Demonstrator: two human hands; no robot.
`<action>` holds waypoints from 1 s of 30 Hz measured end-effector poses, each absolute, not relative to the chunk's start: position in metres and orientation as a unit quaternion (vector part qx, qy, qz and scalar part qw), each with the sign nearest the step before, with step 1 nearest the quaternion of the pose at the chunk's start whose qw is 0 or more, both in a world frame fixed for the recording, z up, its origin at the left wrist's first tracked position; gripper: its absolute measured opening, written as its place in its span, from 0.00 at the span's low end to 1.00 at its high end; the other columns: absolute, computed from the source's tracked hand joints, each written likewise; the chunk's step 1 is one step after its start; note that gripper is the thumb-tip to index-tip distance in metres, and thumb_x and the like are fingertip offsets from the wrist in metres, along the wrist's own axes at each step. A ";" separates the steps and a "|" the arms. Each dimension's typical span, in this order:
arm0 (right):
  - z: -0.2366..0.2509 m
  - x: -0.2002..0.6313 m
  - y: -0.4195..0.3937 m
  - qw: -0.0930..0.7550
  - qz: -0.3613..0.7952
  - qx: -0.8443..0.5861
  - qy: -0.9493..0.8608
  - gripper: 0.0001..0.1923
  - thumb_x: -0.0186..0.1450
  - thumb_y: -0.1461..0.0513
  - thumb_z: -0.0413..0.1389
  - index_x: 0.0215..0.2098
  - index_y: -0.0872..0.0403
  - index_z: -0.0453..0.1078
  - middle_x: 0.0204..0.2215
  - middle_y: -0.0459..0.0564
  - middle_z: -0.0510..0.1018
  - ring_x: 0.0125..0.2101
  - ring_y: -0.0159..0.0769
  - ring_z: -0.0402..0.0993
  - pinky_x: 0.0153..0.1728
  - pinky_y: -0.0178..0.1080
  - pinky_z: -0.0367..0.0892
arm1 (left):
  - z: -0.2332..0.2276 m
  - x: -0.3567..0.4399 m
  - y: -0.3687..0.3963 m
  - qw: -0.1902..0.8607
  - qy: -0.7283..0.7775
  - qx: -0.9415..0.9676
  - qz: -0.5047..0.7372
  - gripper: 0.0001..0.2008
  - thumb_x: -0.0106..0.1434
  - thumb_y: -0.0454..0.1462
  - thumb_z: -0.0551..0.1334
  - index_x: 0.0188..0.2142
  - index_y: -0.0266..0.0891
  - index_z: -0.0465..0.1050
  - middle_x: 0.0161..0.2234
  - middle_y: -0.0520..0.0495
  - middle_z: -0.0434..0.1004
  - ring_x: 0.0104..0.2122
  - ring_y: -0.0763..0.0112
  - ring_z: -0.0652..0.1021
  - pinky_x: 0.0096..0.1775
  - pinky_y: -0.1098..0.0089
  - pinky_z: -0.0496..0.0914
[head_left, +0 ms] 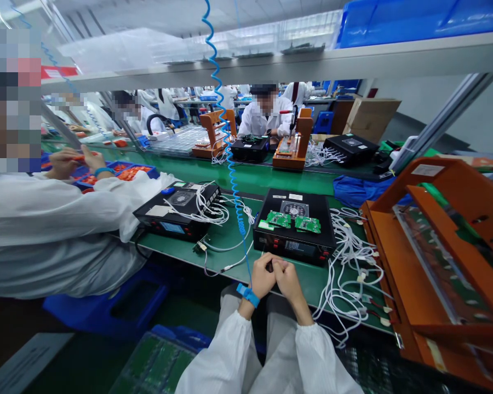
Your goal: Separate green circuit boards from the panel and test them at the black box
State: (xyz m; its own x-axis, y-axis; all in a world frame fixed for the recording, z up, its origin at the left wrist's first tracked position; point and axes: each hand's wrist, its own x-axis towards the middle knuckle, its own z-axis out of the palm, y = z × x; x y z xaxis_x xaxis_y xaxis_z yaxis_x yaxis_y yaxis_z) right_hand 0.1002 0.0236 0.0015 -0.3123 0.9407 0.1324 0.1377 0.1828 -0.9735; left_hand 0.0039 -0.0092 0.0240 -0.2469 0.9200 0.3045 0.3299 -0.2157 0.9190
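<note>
My left hand and my right hand are pressed together at the near edge of the green bench, fingers curled around something small and dark that I cannot make out. A blue wrist strap with a coiled blue cord sits on my left wrist. Just beyond my hands stands a black tester box with two green circuit boards lying on top.
White cables sprawl right of the box. An orange fixture fills the right side. A second black box stands to the left, beside a co-worker's white sleeve. Other people work across the bench. A tray of boards lies below.
</note>
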 end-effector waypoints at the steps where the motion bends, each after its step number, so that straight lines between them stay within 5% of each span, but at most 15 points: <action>1: 0.002 0.100 0.023 0.413 0.485 -0.417 -0.648 0.19 0.64 0.52 0.48 0.20 0.55 0.62 0.19 0.45 0.67 0.23 0.32 0.63 0.26 0.34 0.58 | 0.024 0.004 -0.009 0.269 0.565 0.552 0.551 0.04 0.61 0.35 0.65 0.32 0.38 0.79 0.32 0.47 0.80 0.34 0.66 0.77 0.38 0.69 0.69; 21: 0.007 0.101 0.022 0.407 0.503 -0.406 -0.646 0.21 0.67 0.51 0.49 0.23 0.56 0.65 0.22 0.47 0.71 0.25 0.33 0.65 0.28 0.33 0.59 | 0.024 0.004 -0.008 0.262 0.579 0.552 0.540 0.06 0.62 0.36 0.64 0.32 0.37 0.79 0.30 0.48 0.77 0.31 0.69 0.74 0.34 0.71 0.67; 30: 0.007 0.102 0.021 0.414 0.501 -0.411 -0.640 0.22 0.67 0.50 0.49 0.20 0.54 0.58 0.19 0.44 0.65 0.23 0.31 0.61 0.26 0.33 0.57 | 0.021 0.004 -0.008 0.259 0.578 0.555 0.539 0.06 0.63 0.36 0.63 0.33 0.37 0.79 0.29 0.48 0.76 0.30 0.70 0.72 0.32 0.72 0.65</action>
State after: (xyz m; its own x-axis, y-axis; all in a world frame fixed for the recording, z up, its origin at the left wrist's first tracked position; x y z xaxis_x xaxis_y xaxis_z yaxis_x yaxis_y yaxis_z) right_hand 0.1019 0.0215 0.0075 -0.3198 0.9401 0.1184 0.1112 0.1613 -0.9806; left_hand 0.0042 -0.0075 0.0210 -0.2492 0.9210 0.2996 0.3616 -0.1985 0.9110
